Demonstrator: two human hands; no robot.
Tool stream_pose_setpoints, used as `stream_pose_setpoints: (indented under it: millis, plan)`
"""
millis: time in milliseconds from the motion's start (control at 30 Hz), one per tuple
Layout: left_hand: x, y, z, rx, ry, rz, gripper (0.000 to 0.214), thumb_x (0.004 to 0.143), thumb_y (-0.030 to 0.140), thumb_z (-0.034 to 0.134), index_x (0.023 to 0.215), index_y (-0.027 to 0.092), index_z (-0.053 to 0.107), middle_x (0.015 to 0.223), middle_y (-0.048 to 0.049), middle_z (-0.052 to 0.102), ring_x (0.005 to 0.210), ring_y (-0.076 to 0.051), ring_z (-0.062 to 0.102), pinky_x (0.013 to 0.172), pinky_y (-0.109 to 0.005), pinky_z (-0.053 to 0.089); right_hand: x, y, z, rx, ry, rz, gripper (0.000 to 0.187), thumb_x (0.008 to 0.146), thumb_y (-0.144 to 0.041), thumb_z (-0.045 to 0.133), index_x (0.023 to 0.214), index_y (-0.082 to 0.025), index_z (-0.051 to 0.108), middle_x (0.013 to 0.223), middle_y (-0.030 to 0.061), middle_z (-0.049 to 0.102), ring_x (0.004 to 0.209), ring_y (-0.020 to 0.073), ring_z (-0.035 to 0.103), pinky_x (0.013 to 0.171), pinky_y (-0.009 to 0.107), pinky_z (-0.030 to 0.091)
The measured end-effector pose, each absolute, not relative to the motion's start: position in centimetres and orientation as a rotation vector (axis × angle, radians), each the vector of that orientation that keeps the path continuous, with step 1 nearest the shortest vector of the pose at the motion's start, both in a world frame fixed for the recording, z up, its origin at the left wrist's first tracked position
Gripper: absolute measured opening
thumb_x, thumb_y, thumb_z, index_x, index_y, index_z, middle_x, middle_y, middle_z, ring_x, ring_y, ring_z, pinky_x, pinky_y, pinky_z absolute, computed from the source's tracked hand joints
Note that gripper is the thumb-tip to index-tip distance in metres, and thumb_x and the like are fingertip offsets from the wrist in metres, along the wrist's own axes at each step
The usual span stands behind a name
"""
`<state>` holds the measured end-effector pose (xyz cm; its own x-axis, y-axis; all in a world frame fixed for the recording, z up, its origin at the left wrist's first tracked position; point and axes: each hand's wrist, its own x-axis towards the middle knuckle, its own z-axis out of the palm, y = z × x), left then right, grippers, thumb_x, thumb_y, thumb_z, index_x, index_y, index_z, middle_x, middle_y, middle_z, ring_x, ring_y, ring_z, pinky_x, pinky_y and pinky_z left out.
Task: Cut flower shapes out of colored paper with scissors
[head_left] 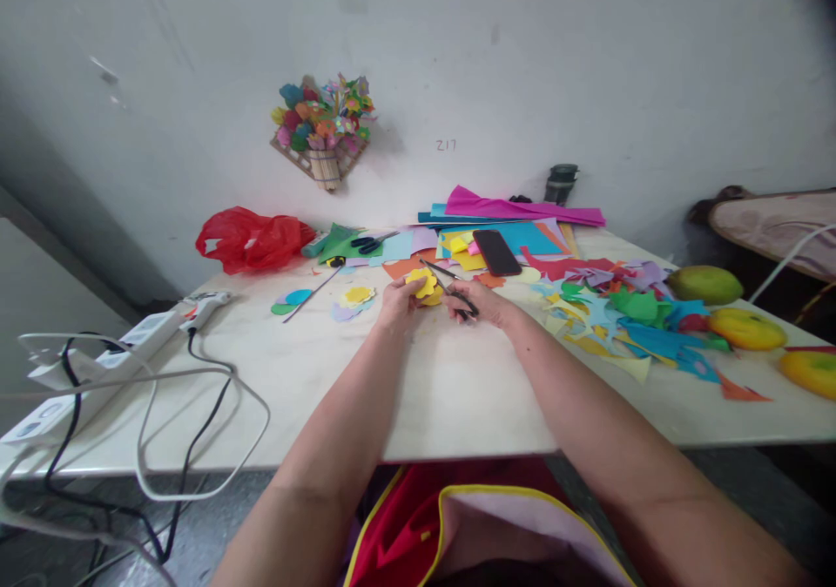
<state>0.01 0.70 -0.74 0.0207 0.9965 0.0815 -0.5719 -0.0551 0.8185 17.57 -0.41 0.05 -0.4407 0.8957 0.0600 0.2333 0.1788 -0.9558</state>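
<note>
My left hand (396,300) is closed on a yellow paper flower shape (423,286) held just above the white table (450,387). My right hand (480,301) grips black-handled scissors (450,286), whose blades reach up-left over the yellow shape. Both hands meet near the middle of the table. A finished yellow flower cutout (358,295) on pale paper lies just left of my left hand, beside blue and green paper circles (292,300).
Coloured paper scraps (627,317) spread to the right, with mangoes (705,284) beyond. A phone (496,252) lies on stacked sheets at the back, near a second pair of scissors (369,241). A red bag (252,239) and power strips (97,369) with cables occupy the left. Paper flowers (323,125) hang on the wall.
</note>
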Motion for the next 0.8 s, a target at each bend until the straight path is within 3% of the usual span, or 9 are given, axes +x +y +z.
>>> stream_pose_setpoints:
  millis: [300, 467, 800]
  plan:
    - [-0.7, 0.5, -0.2, 0.900, 0.731, 1.366, 0.022, 0.053, 0.016, 0.082, 0.067, 0.009, 0.067, 0.070, -0.0098, 0.070, 0.062, -0.017, 0.064, 0.060, -0.028, 0.052, 18.1, -0.5, 0.5, -1.104, -1.898, 1.259, 0.022, 0.082, -0.035, 0.068, 0.080, -0.016, 0.057, 0.061, -0.0005, 0.064, 0.041, 0.0065, 0.054, 0.033, 0.016, 0.030]
    - [-0.8, 0.3, 0.0, 0.936, 0.692, 1.324, 0.027, 0.052, 0.016, 0.082, 0.074, 0.006, 0.071, 0.077, -0.0131, 0.073, 0.064, -0.018, 0.065, 0.062, -0.028, 0.051, 18.1, -0.7, 0.7, -1.115, -1.880, 1.286, 0.020, 0.078, -0.031, 0.071, 0.081, -0.016, 0.058, 0.060, -0.0010, 0.064, 0.040, 0.0066, 0.053, 0.031, 0.016, 0.029]
    - [-0.8, 0.2, 0.0, 0.929, 0.722, 1.303, 0.025, 0.050, 0.016, 0.082, 0.070, 0.008, 0.070, 0.073, -0.0112, 0.072, 0.062, -0.018, 0.066, 0.059, -0.027, 0.051, 17.9, -1.2, 1.3, -1.147, -1.856, 1.298, 0.014, 0.080, -0.022, 0.069, 0.079, -0.015, 0.057, 0.055, -0.0021, 0.062, 0.037, 0.0057, 0.050, 0.031, 0.015, 0.030]
